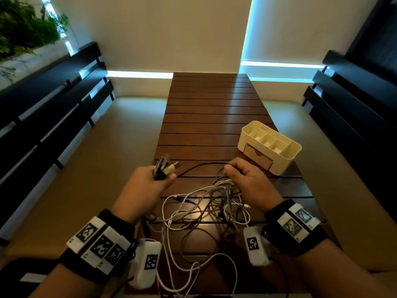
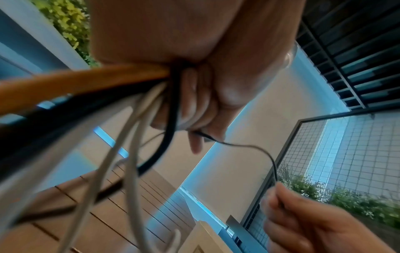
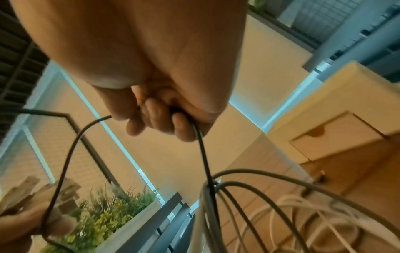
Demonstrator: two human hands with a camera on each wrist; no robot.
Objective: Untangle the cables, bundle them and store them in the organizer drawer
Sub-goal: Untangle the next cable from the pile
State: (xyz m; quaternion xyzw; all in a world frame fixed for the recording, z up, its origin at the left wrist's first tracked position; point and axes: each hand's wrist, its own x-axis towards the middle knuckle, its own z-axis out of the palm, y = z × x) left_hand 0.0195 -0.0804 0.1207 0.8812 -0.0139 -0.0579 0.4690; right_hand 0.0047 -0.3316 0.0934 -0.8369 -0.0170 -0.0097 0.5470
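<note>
My left hand point(image 1: 159, 175) grips a bunch of cable plugs point(image 1: 165, 167), with white and black cords hanging from the fist point(image 2: 194, 106). A thin black cable point(image 1: 199, 166) runs from that bunch across to my right hand point(image 1: 238, 171), whose curled fingers point(image 3: 164, 119) hold it. Below both hands a tangle of white and dark cables point(image 1: 206, 209) lies on the wooden slat table point(image 1: 210, 108). The cream organizer point(image 1: 269, 147) stands at the right, its front drawer point(image 1: 257, 155) closed.
Dark slatted railings point(image 1: 49, 108) run along both sides. Beige bench cushions point(image 1: 103, 160) flank the table. A planter with green plants point(image 1: 23, 29) sits at the far left. Bare table slats stretch beyond the organizer.
</note>
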